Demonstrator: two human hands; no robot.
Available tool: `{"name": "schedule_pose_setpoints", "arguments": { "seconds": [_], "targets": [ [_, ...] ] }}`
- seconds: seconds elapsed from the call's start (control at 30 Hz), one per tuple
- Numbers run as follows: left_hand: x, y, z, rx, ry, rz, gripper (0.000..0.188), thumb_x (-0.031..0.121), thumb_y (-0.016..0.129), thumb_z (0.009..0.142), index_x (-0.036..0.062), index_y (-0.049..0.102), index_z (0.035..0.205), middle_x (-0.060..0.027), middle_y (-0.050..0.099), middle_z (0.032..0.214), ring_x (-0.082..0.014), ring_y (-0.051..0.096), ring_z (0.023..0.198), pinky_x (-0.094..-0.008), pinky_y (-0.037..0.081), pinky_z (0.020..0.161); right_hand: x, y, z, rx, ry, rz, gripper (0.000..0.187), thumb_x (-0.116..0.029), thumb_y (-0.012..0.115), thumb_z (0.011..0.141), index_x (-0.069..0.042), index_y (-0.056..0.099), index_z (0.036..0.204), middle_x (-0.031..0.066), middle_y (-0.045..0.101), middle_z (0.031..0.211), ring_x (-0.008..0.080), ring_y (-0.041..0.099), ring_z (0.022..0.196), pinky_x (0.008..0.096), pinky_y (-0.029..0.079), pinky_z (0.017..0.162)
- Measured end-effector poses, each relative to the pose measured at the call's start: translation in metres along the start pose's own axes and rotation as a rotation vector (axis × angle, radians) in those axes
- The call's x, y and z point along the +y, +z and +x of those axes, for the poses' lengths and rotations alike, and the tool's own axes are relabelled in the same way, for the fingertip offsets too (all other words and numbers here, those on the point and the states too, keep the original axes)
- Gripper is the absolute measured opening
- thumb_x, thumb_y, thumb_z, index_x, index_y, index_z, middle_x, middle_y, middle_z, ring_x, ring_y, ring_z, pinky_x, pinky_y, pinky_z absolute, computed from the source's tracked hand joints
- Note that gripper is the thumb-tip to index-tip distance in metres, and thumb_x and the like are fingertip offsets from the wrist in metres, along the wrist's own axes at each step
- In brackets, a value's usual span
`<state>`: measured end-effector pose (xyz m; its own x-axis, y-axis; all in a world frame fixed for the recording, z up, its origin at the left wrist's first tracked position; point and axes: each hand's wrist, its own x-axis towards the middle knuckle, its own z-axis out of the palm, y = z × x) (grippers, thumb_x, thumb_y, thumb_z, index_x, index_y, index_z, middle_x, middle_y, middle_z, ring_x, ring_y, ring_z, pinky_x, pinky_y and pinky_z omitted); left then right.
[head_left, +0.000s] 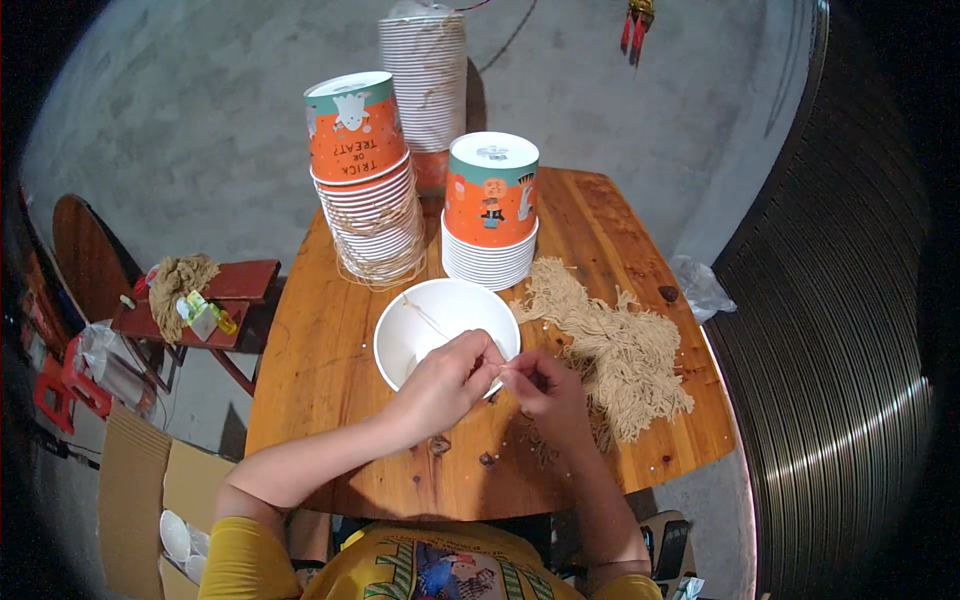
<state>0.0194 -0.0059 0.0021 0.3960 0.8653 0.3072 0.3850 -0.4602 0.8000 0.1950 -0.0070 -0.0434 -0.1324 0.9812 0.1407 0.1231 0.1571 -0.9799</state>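
A white paper bucket (400,312) lies tilted on the table in front of me, its open mouth toward me. Thin tan string (424,316) runs across the inside of the bucket toward my fingers. My left hand (440,385) is closed in a pinch over the bucket's right rim. Close beside it my right hand (550,395) also pinches, and the fingertips of both hands nearly meet on the string. How the string passes through the rim is hidden by my fingers. A heap of cut tan strings (625,370) lies just right of my right hand.
Behind the bucket stand upside-down stacks of orange and green printed buckets, one left (350,130) with string looped around it, one right (490,200). A taller white stack (424,80) rises farther back. A red bench (240,290) stands left, an opened cardboard box (135,500) lower left.
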Motion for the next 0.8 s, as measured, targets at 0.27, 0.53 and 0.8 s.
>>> {"name": "schedule_pose_setpoints", "arguments": {
  "seconds": [0.27,0.53,0.8],
  "targets": [
    [-0.003,0.003,0.001,-0.008,-0.059,-0.092,0.008,0.008,0.053,0.090,0.0017,0.049,0.092,-0.0114,0.056,0.079,-0.0249,0.059,0.071,-0.0335,0.047,0.064,0.002,0.000,-0.001,-0.006,0.012,0.007,0.017,-0.019,0.068,0.085,-0.004,0.061,0.088,-0.0011,0.059,0.073,0.0077,0.053,0.068,0.0239,0.045,0.063],
    [-0.005,0.002,0.003,-0.016,0.055,-0.040,0.021,0.002,0.054,0.088,0.0051,0.043,0.105,-0.0064,0.053,0.080,-0.0191,0.057,0.074,-0.0305,0.046,0.067,-0.008,0.004,-0.003,0.043,0.007,0.054,0.007,-0.011,0.063,0.087,-0.005,0.060,0.089,-0.0071,0.051,0.074,0.0019,0.044,0.065,0.0179,0.036,0.059],
    [-0.017,-0.007,0.010,-0.167,-0.113,-0.441,0.023,0.001,0.053,0.091,0.0045,0.040,0.110,-0.0005,0.052,0.086,-0.0071,0.051,0.083,-0.0214,0.042,0.077,0.001,0.009,-0.004,0.115,-0.107,-0.070,0.013,-0.014,0.064,0.086,-0.004,0.060,0.093,0.0022,0.060,0.077,0.0113,0.056,0.070,0.0283,0.047,0.063]
  ]
}}
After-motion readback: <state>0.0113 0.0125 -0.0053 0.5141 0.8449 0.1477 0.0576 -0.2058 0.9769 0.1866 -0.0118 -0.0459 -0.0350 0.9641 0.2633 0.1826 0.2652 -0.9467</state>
